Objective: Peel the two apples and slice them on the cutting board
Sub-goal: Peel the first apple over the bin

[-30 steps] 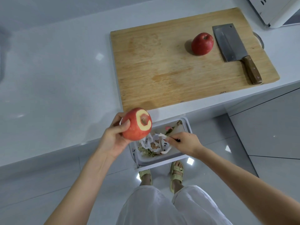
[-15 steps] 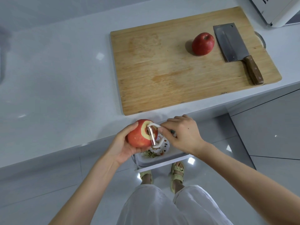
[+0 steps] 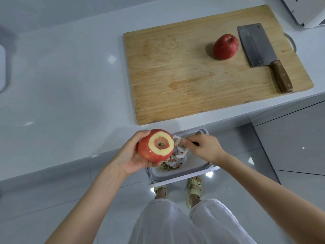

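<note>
My left hand (image 3: 131,154) grips a red apple (image 3: 155,145) just off the counter's front edge; a pale ring of flesh shows around its stem end. My right hand (image 3: 204,147) holds a white peeler (image 3: 176,139) whose head sits at the apple's right side, partly hidden by my fingers. A second, unpeeled red apple (image 3: 225,47) stands on the wooden cutting board (image 3: 175,76) towards its far right. A cleaver (image 3: 258,48) with a brown wooden handle lies flat on the board, to the right of that apple.
A grey bin (image 3: 191,171) with peels and scraps inside hangs below the counter edge, under both hands. The white counter (image 3: 61,85) stretches left of the board. A white appliance (image 3: 306,9) sits at the far right corner. A sink edge (image 3: 3,67) shows at far left.
The peeler moved up from over the bin to the apple's top, then around it. The pale peeled patch has grown into a full ring around the stem end.
</note>
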